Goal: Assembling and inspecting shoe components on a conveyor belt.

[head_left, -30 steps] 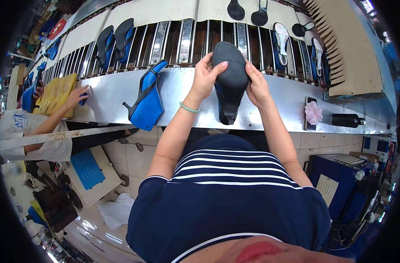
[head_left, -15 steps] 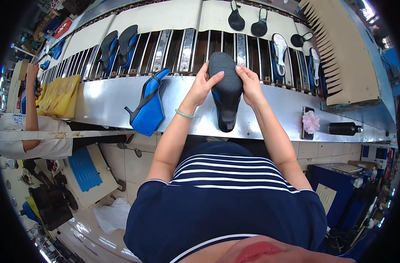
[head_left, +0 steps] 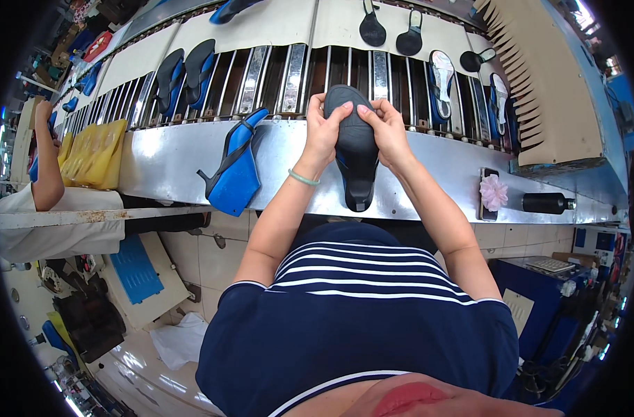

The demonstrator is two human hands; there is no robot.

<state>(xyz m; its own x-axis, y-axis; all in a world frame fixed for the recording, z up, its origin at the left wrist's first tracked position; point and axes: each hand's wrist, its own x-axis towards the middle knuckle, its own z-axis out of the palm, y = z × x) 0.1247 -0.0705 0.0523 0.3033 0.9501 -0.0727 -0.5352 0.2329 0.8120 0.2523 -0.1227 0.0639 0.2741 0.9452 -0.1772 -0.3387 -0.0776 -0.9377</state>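
Between my hands is a black heeled sandal (head_left: 357,149), its sole turned up and its heel end toward me. My left hand (head_left: 322,132) grips the sandal's left edge, thumb pressed on the front of the sole. On the opposite edge my right hand (head_left: 388,133) is closed around it, its thumb also lying on the sole. A little blue shows at the sandal's side; its underside is hidden. To the left, a blue shoe last (head_left: 238,172) with black straps around it lies tilted on the metal ledge (head_left: 289,158).
Beyond the ledge runs a roller conveyor (head_left: 254,80) with pale sheets. Black soles (head_left: 169,76), two black pieces (head_left: 409,42) and white-insoled sandals (head_left: 443,76) lie there. A fringed machine opening (head_left: 539,90), phone (head_left: 489,198) and black bottle (head_left: 548,203) are right; a co-worker's arm (head_left: 47,163) is left.
Both thumbs have shifted inward on the sole and now lie closer together. A blue shoe has appeared on the conveyor's far side. The co-worker's arm at the left has moved.
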